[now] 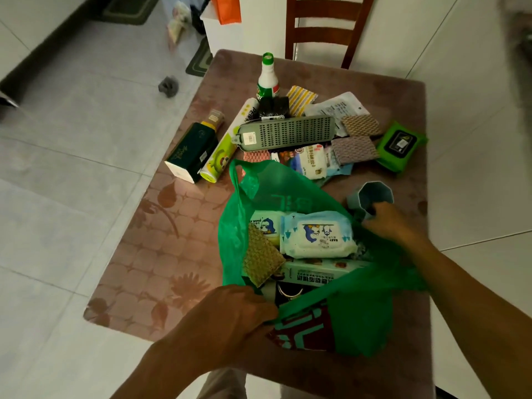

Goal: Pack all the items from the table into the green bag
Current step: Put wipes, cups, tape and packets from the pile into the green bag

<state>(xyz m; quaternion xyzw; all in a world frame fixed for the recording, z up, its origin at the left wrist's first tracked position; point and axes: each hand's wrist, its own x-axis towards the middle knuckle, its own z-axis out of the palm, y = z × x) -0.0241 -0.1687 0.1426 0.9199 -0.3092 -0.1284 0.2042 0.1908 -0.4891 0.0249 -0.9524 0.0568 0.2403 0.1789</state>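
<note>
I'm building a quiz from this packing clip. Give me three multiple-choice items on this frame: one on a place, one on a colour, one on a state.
1. Where does the grey perforated tray lie?
A. inside the bag
B. on the table beyond the bag
C. on the chair

2. What colour is the cap of the upright bottle?
A. green
B. red
C. black

3. What is the right hand doing?
A. resting flat on the table
B. gripping a blue-grey cup
C. pinching a sponge

Answers:
1 B, it rests on the pile of items on the table, past the green bag.
2 A, the cap at the bottle's top is green.
3 B, its fingers curl round the blue-grey cup at the bag's right edge, while the left hand holds the bag's near edge.
</note>
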